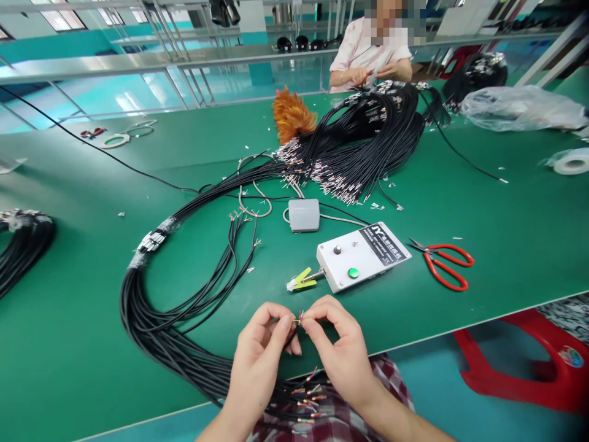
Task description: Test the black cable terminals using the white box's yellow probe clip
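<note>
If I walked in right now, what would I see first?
Probably the black cable bundle, sweeping around the left half of the green table. Near the front edge, the left hand and right hand pinch tiny coloured wires. Red-handled scissors lie on the right; something fluffy and orange sits at the back.

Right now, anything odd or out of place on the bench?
Small white scraps lie scattered on the green tabletop, several near the far black cable bundle; they look like uncleared litter. No spill or obvious damage shows.
</note>
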`<move>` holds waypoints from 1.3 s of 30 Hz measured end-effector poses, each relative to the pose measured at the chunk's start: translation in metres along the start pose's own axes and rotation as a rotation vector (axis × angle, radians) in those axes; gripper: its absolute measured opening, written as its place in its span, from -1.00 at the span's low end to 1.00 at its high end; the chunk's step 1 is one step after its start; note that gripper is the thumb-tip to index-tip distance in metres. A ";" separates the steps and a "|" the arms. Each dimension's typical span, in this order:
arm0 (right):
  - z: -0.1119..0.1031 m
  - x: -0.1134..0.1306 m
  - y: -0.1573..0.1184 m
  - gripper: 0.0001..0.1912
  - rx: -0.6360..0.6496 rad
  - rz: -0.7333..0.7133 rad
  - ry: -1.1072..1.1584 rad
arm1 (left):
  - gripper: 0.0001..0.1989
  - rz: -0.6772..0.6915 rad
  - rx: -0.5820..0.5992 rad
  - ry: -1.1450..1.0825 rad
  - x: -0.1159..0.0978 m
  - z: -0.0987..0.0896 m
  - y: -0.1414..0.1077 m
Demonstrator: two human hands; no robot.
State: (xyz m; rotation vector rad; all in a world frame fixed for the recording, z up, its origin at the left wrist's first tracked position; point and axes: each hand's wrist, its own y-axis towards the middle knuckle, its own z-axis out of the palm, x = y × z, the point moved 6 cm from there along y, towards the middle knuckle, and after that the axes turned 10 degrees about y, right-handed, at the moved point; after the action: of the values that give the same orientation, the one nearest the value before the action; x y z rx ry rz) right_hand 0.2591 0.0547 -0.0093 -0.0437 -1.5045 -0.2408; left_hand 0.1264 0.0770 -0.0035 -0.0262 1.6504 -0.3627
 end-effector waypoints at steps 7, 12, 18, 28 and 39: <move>0.000 0.002 0.000 -0.81 0.006 -0.017 0.001 | -0.78 -0.003 0.038 -0.037 -0.003 0.005 0.003; -0.001 0.003 -0.001 -0.80 -0.002 -0.014 -0.012 | -0.83 0.026 0.017 -0.071 -0.004 0.007 0.007; 0.002 0.005 0.000 -0.76 -0.010 0.000 0.045 | -0.82 -0.037 0.054 -0.120 0.005 0.005 0.005; 0.000 -0.002 -0.001 -0.79 -0.003 -0.015 -0.007 | -0.78 -0.018 0.137 -0.086 0.001 0.012 0.012; -0.006 0.001 0.004 -0.83 0.108 -0.084 -0.324 | -0.86 0.181 -0.047 0.388 0.010 0.000 0.004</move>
State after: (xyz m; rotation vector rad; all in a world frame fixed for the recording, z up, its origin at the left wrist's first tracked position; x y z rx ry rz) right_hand 0.2661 0.0575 -0.0079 0.0696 -1.8421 -0.2267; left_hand 0.1262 0.0786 -0.0145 0.1674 2.0267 -0.1976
